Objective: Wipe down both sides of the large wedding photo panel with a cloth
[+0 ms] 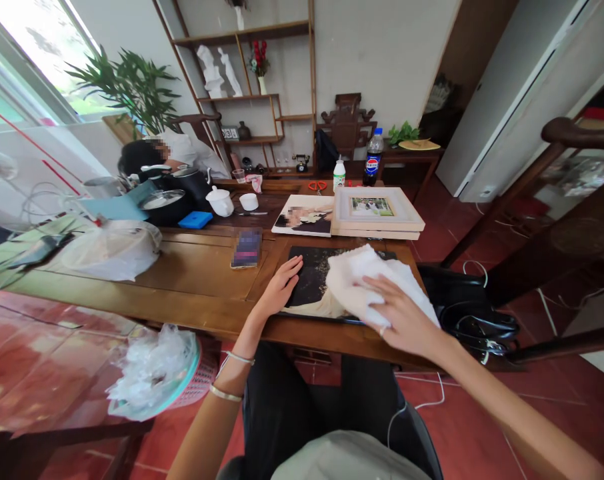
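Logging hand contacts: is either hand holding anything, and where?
The right hand presses a white cloth from on top, near its middle. The left hand lies flat on the left edge of the dark picture, closed around nothing.

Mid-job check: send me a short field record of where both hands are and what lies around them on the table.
left hand: flat on the left part of the dark picture
right hand: palm down on the white cloth
cloth: bunched, on the picture's right part
picture: flat at the near edge of the table
behind picture: stacked white frames, photo print left of them
left of picture: phone, flat
far side: cola bottle, white bottle, scissors
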Available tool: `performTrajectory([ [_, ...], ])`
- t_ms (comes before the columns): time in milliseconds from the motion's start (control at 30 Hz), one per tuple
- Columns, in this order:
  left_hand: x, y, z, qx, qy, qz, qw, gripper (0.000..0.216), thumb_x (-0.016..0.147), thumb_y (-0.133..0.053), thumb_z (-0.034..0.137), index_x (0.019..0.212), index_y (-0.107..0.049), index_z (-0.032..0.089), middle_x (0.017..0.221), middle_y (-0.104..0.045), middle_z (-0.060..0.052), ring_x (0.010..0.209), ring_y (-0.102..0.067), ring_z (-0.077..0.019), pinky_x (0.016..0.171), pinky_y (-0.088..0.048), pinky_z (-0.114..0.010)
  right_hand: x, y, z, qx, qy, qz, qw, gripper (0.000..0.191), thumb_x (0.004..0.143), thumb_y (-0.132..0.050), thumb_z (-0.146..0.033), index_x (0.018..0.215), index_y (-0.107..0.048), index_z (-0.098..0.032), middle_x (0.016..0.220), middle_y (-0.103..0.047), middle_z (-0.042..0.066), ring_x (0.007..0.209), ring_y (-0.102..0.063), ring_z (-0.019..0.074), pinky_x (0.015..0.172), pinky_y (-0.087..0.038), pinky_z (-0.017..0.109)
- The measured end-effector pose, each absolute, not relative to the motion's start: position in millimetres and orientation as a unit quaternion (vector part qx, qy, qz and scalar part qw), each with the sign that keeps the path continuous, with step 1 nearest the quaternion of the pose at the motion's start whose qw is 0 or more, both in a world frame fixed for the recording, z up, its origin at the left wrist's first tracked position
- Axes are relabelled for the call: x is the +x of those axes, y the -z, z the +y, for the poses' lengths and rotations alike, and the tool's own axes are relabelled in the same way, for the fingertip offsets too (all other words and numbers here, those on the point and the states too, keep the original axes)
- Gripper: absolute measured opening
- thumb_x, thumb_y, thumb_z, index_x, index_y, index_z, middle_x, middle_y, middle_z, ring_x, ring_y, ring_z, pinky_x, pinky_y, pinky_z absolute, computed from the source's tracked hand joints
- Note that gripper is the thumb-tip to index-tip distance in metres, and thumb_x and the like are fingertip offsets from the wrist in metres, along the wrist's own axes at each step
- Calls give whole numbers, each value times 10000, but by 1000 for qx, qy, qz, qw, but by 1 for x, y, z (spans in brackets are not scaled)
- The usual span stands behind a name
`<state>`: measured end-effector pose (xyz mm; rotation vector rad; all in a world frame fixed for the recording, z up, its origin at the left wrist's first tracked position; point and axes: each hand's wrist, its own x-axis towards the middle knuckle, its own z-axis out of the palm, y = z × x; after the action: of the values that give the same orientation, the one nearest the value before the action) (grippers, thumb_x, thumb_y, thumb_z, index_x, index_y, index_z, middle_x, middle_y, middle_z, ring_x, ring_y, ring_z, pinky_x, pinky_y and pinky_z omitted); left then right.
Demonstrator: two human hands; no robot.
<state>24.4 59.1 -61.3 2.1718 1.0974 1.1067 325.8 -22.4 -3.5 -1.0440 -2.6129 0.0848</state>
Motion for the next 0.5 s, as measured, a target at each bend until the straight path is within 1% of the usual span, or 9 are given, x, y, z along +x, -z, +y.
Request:
performTrajectory([
  [67, 24, 61, 59, 792, -399, 402, 229, 398, 929, -397, 287, 1305, -512, 222, 1428, -440, -65, 1352, -345, -184, 1151, -223, -430, 318, 3, -49, -334, -50, -927, 161, 151, 665, -600, -128, 758, -707, -181, 1404, -453, 100, 1336, -322, 327, 1121, -211, 549],
  [133, 24, 61, 59, 793, -394, 405, 227, 399, 931, -390, 285, 1311, -503, 237, 1432, -435, -53, 1355, -339, -182, 1151, -225, -435, 314, 2, -61, -320, -64, -931, 162, 144, 639, -610, -122, 715, -708, -194, 1388, -475, 81, 1328, -333, 335, 1123, -213, 547],
  [233, 24, 61, 59, 795, -388, 407, 226, 405, 933, -387, 286, 1319, -495, 235, 1436, -430, -54, 1359, -330, -180, 1152, -225, -431, 315, -1, -47, -324, -70, -926, 179, 138, 694, -603, -133, 731, -711, -210, 1330, -537, 59, 1298, -385, 305, 1119, -245, 520],
  [333, 23, 61, 59, 799, -385, 403, 226, 404, 932, -388, 284, 1320, -494, 243, 1438, -427, -49, 1360, -330, -183, 1152, -225, -439, 324, -2, -4, -343, -56, -916, 198, 111, 774, -596, -201, 781, -707, -212, 1316, -549, 68, 1293, -396, 295, 1106, -258, 526],
  [400, 23, 61, 60, 802, -385, 397, 226, 401, 933, -388, 284, 1318, -495, 248, 1438, -428, -47, 1359, -332, -186, 1148, -232, -443, 332, 1, 30, -367, -37, -906, 208, 144, 818, -574, -252, 847, -701, -191, 1320, -540, 112, 1290, -404, 302, 1097, -250, 549],
  [500, 23, 61, 60, 803, -389, 392, 225, 403, 934, -389, 285, 1317, -498, 229, 1435, -430, -64, 1359, -332, -190, 1147, -234, -439, 340, 5, 69, -405, -11, -893, 198, 230, 871, -523, -299, 956, -680, -153, 1328, -521, 167, 1259, -446, 311, 1092, -229, 568],
])
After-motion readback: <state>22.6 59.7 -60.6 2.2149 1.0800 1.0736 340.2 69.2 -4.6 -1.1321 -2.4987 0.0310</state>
